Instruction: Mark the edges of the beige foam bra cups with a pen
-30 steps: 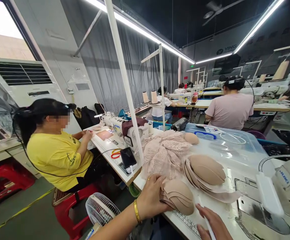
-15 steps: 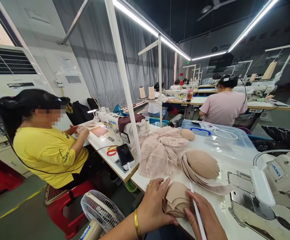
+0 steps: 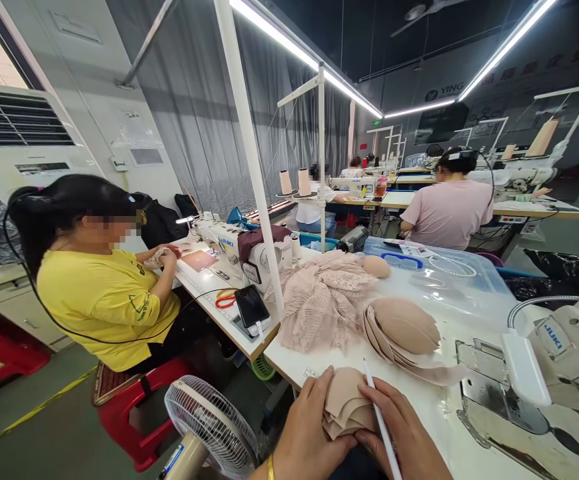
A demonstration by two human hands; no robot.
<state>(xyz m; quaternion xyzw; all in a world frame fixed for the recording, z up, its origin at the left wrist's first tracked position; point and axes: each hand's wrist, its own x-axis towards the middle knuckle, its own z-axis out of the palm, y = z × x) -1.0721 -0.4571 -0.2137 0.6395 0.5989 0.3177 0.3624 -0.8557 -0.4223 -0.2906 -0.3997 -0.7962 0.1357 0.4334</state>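
Between my two hands is a stack of beige bra cups, held at the front edge of the white table. My left hand is closed round the stack's left side, a gold bangle at its wrist. On the other side my right hand presses the stack with its fingers and also grips a slim white pen, its tip pointing up and away. Behind lies another pile of beige cups, with pale pink lace fabric heaped to its left.
A JUKI sewing machine stands at the right, by a translucent plastic bin lid. A fan is low at the left. A co-worker in yellow sits at another machine, near a phone and orange-handled scissors.
My left hand has shifted its hold lower around the cups, its fingers now drawn in closer. The pen has swung slightly left, and the stack is turned a little.
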